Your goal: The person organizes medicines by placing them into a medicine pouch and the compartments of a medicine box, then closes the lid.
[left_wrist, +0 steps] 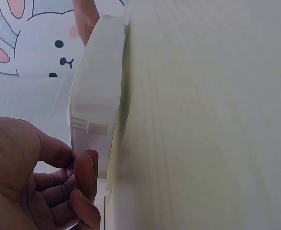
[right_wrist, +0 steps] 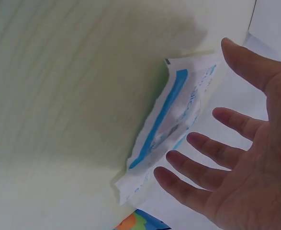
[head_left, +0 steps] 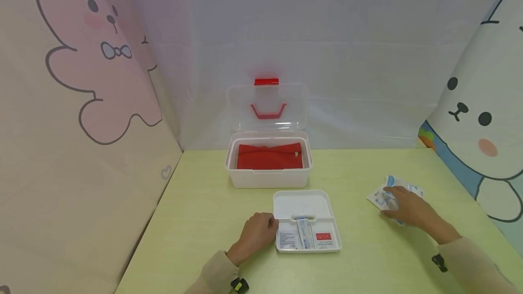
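A shallow white plastic case (head_left: pixel 302 203) lies open on the table, with a slim wrapped packet (head_left: pixel 304 232), a white printed packet (head_left: pixel 288 239) and a red-and-white packet (head_left: pixel 324 241) in its front half. My left hand (head_left: pixel 257 230) is at its left side; in the left wrist view the curled fingers (left_wrist: pixel 85 175) pinch the edge of the case. Over to the right, my right hand (head_left: pixel 412 210) hovers with spread fingers above white packets with blue print (head_left: pixel 380 198). The right wrist view shows these packets (right_wrist: pixel 166 120) just beyond the fingertips, with nothing gripped.
Behind the case stands a white box (head_left: pixel 267 178) holding a red zippered pouch (head_left: pixel 269 158). Its clear lid (head_left: pixel 241 103), with a red handle and latch, is raised against the back curtain (head_left: pixel 355 58). Cartoon-printed cloth (head_left: pixel 94 185) borders the pale yellow table (head_left: pixel 196 203).
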